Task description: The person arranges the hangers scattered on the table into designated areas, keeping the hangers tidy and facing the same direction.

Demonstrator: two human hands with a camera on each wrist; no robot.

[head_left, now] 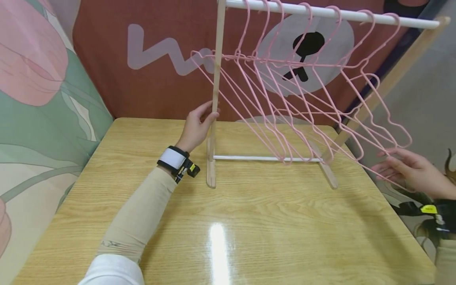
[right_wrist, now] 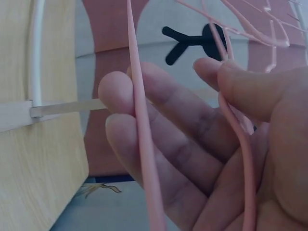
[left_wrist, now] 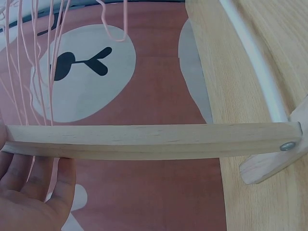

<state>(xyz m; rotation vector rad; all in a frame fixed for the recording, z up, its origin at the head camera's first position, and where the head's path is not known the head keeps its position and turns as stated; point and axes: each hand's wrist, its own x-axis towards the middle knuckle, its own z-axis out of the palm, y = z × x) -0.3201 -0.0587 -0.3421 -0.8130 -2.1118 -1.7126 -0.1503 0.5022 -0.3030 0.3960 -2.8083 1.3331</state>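
Observation:
Several pink hangers (head_left: 329,65) hang from the white top rail (head_left: 320,10) of a small wooden clothes rack, which stands on the table. My left hand (head_left: 196,124) grips the rack's left wooden post (head_left: 217,59) about halfway up. In the left wrist view its fingers (left_wrist: 65,180) curl behind the post. Over at the right, my right hand (head_left: 417,170) holds the end of one pink hanger (right_wrist: 148,159). The right wrist view shows the thumb (right_wrist: 255,89) bent over the hanger's pink frame, while another length of it crosses in front of the fingers.
The light wood table (head_left: 249,221) spreads in front of the rack. A white lower bar (head_left: 263,158) joins the rack's feet. Behind it is a reddish-brown printed backdrop (head_left: 160,95), and a floral cloth (head_left: 35,130) hangs at the left.

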